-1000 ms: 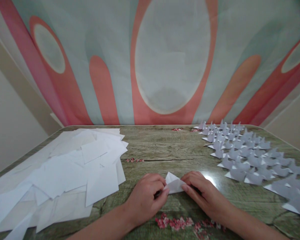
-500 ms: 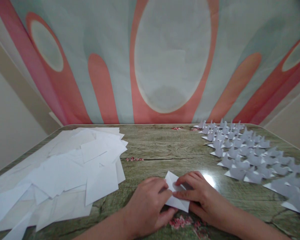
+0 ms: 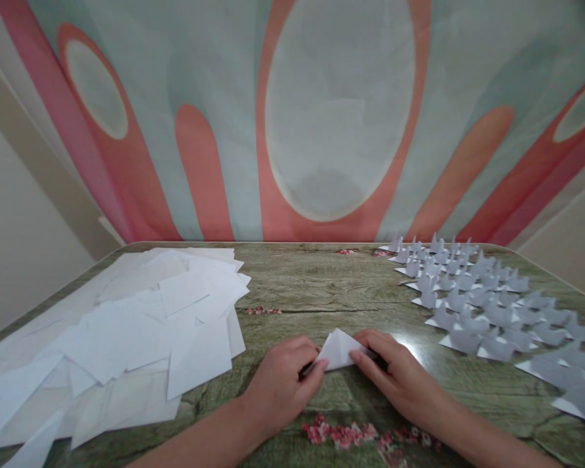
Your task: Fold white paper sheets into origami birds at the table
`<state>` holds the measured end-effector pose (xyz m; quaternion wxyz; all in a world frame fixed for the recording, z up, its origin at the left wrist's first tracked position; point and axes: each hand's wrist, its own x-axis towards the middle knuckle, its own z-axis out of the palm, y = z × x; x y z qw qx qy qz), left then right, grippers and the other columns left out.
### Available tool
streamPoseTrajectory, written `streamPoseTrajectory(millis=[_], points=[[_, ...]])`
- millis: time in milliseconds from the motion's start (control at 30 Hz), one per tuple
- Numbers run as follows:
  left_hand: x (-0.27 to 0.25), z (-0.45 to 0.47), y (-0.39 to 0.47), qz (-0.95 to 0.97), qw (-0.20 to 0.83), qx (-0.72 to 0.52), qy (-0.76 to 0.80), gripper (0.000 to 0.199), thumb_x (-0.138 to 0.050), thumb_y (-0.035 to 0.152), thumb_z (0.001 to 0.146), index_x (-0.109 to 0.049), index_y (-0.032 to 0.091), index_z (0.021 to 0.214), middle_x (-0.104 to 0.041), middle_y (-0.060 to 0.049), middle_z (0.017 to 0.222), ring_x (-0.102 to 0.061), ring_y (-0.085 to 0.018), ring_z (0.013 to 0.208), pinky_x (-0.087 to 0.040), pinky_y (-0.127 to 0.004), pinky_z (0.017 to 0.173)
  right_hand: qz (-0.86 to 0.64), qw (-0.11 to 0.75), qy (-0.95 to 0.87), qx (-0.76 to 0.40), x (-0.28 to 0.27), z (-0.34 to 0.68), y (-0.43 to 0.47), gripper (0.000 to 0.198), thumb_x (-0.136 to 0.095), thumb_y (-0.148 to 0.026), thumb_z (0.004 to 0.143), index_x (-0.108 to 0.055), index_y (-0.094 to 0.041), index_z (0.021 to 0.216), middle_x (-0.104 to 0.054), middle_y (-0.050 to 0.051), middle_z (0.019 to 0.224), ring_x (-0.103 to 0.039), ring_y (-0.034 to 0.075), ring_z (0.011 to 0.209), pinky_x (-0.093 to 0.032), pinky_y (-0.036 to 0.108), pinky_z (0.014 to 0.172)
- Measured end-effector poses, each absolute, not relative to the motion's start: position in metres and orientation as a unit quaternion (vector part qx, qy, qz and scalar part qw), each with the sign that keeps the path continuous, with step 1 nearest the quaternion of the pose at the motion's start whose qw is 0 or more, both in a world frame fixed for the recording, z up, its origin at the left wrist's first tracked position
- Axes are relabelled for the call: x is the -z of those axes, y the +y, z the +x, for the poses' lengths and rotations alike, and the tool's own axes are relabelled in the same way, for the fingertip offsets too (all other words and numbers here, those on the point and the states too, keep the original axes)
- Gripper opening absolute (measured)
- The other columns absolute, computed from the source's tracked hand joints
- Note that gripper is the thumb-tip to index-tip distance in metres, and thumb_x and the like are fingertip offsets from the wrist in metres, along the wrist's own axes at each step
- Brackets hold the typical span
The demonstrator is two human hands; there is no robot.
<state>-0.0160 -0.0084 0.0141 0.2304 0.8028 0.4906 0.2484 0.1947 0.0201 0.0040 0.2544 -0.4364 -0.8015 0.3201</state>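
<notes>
Between my two hands is a folded piece of white paper [image 3: 340,350], now a triangle-like shape with its point away from me. My left hand [image 3: 288,375] pinches its left corner, thumb in front and the fingers behind. On the right corner, my right hand [image 3: 389,369] grips the same way, its thumb pressed on the near face. The fingertips behind the paper are hidden. The paper appears tilted up, just over the wood-patterned tabletop [image 3: 316,286].
To the left lies a spread pile of loose white paper sheets [image 3: 127,331]. Several rows of folded white paper birds [image 3: 497,312] stand along the right side. Behind the table hangs a backdrop [image 3: 338,117] with coral and pale grey-green shapes.
The paper was a flatter diamond-like piece under my fingers; now it is folded over into a triangle and held up by its two side corners. Both hands have moved slightly away from me.
</notes>
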Motion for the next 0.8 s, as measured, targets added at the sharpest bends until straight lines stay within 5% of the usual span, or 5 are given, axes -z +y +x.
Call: streamPoseTrajectory(millis=[267, 333, 467, 800], points=[[-0.012, -0.016, -0.008, 0.805, 0.227, -0.238, 0.494, 0.02, -0.044, 0.023, 0.088, -0.06, 0.016, 0.077, -0.059, -0.004, 0.078, -0.053, -0.015, 0.073, -0.042, -0.025, 0.068, -0.446, 0.289, -0.78, -0.33, -0.001, 0.192, 0.019, 0.028, -0.037, -0.034, 0.093, -0.054, -0.02, 0.075, -0.057, 0.001, 0.073, -0.052, 0.016, 0.072, -0.039, 0.028, 0.069], [-0.012, -0.015, -0.009, 0.806, 0.22, -0.24, 0.494, 0.015, -0.048, 0.023, 0.086, -0.06, 0.017, 0.094, -0.061, -0.005, 0.089, -0.055, -0.016, 0.08, -0.043, -0.026, 0.073, -0.436, 0.282, -0.79, -0.325, 0.0, 0.192, 0.02, 0.027, -0.038, -0.031, 0.092, -0.055, -0.02, 0.074, -0.058, 0.002, 0.075, -0.053, 0.016, 0.073, -0.039, 0.029, 0.071], [-0.013, -0.013, -0.015, 0.834, 0.187, -0.217, 0.471, 0.044, -0.05, 0.022, 0.085, -0.04, 0.024, 0.128, -0.059, -0.005, 0.108, -0.054, -0.019, 0.094, -0.043, -0.032, 0.085, -0.425, 0.265, -0.809, -0.307, 0.002, 0.19, 0.022, 0.024, -0.041, -0.026, 0.091, -0.056, -0.019, 0.074, -0.059, 0.003, 0.078, -0.053, 0.017, 0.075, -0.039, 0.03, 0.072], [-0.009, -0.013, -0.014, 0.851, 0.153, -0.193, 0.464, 0.036, -0.048, 0.022, 0.087, -0.048, 0.024, 0.123, -0.053, -0.007, 0.096, -0.05, -0.019, 0.088, -0.044, -0.033, 0.079, -0.432, 0.281, -0.811, -0.277, 0.008, 0.19, 0.024, 0.021, -0.042, -0.026, 0.09, -0.056, -0.019, 0.077, -0.057, 0.004, 0.078, -0.053, 0.017, 0.074, -0.042, 0.031, 0.069]])
